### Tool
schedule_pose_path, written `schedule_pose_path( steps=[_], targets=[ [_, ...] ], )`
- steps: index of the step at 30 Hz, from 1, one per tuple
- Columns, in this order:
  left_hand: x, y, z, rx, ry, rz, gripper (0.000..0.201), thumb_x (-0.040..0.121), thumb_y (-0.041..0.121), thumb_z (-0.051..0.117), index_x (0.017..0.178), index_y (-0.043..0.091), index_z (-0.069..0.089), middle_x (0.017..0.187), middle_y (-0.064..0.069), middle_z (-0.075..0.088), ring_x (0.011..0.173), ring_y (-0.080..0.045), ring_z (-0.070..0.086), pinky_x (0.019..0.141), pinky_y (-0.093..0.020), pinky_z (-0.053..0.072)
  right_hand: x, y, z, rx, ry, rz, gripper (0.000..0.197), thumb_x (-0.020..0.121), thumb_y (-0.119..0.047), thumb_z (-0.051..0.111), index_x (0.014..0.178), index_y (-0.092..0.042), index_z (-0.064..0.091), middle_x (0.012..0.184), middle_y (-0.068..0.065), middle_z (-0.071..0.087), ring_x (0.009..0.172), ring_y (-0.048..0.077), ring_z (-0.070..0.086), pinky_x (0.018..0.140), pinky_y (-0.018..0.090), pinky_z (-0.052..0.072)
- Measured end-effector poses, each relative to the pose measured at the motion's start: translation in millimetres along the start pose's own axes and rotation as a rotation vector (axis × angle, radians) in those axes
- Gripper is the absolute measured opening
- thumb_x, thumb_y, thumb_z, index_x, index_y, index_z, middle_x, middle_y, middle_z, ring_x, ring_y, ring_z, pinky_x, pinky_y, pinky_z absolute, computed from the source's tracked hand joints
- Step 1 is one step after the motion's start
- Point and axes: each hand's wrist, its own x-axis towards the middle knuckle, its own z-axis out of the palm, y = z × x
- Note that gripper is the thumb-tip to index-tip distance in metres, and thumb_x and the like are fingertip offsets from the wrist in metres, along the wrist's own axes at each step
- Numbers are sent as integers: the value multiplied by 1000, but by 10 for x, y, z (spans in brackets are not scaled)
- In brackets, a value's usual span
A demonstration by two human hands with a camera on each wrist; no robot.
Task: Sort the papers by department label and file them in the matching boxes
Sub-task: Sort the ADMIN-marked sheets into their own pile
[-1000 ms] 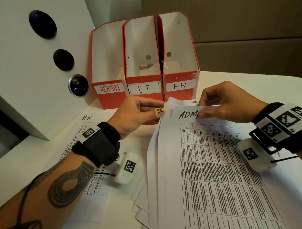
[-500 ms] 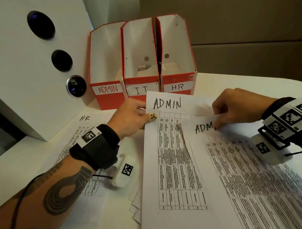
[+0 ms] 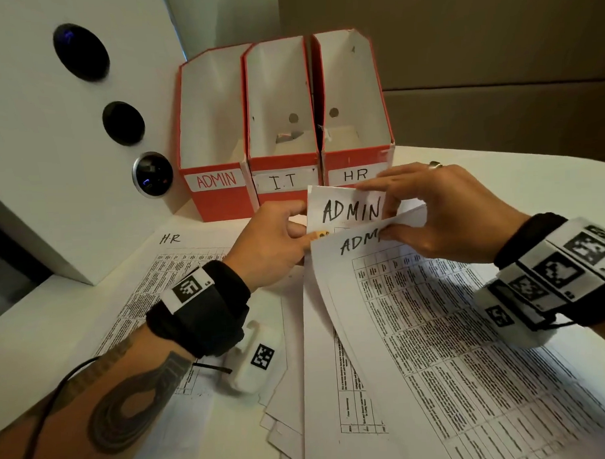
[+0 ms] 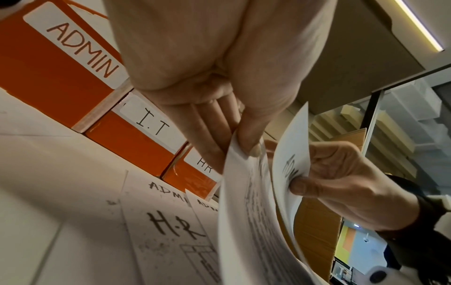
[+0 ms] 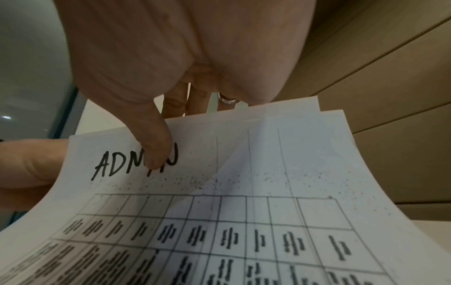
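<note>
Three red file boxes stand at the back, labelled ADMIN, I.T and HR. My left hand pinches the left edge of a raised sheet headed ADMIN, thumb on its front. My right hand pinches a second ADMIN sheet near its heading, thumb pressed over the letters. This sheet curves down in front of the first one. My right index finger reaches across the top edge of the rear sheet. Both sheets are held just in front of the I.T and HR boxes.
A sheet headed H.R lies flat on the white table under my left forearm. More loose sheets are fanned out beneath the held ones. A large white device with round dark lenses stands at the left.
The right hand has brought its ADMIN sheet back left and up, so it overlaps the sheet in the left hand. Both sheets are now lifted nearer the boxes.
</note>
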Motion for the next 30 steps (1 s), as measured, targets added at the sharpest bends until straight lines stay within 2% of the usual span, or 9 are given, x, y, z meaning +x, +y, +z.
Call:
schedule_pose_path(
  steps=[6,10,17,20,22,24,26,28,30],
  targets=[
    [-2,-15,-27,15,35,8,39,99,7,70,137,14,65,102,-5,82,95,-20,81,85,-48,66,-44,-95,38,-51,49,-68,26,81,-17,87,83,-31,65,139,-9,66,140,24,52,109,49,50],
    [-17,-3,-29,18,35,56,37,97,6,72,128,26,66,108,7,80,95,-12,80,84,-35,66,-73,-48,65,-95,65,-93,18,79,-15,89,91,-16,75,120,1,76,116,30,69,93,51,61],
    [-23,6,-37,-95,78,93,47,85,0,83,127,17,69,106,0,82,95,-15,80,81,-35,67,16,96,50,-53,15,45,19,86,-9,82,99,-17,71,118,-1,75,108,24,71,85,28,58],
    [-30,-30,-75,-191,86,79,48,84,4,83,128,15,68,104,-1,82,97,-19,80,78,-34,66,-15,187,-17,28,31,163,42,83,-4,83,98,-30,53,102,-9,73,95,16,70,70,20,52],
    [-33,-66,-112,-233,91,74,51,84,7,81,133,12,67,107,-2,82,99,-20,80,78,-35,66,-49,256,-72,94,34,220,56,81,-3,85,106,-30,43,90,-11,74,84,12,72,64,25,55],
    [-35,-73,-134,-240,80,80,51,87,6,78,136,12,65,112,-1,81,102,-19,79,80,-36,66,-70,326,-111,158,14,253,66,79,-3,86,120,-30,42,87,-6,76,81,12,74,69,33,60],
    [-38,-48,-120,-206,27,119,46,93,4,73,137,15,66,119,1,79,109,-16,77,84,-33,65,-47,343,-152,204,-19,241,75,79,-5,87,136,-34,48,97,-8,76,91,8,74,83,33,60],
    [-45,20,-75,-167,-42,169,39,97,4,68,132,19,67,125,2,77,116,-13,74,89,-27,62,15,304,-183,177,-54,198,59,80,-12,88,127,-39,64,99,-18,73,94,-4,70,88,22,55],
    [-44,116,-43,-138,-77,195,32,100,4,64,127,21,69,125,6,76,117,-12,73,90,-24,60,91,216,-248,56,-64,186,28,80,-26,88,100,-40,73,89,-25,66,83,-8,63,74,11,46]
  ],
)
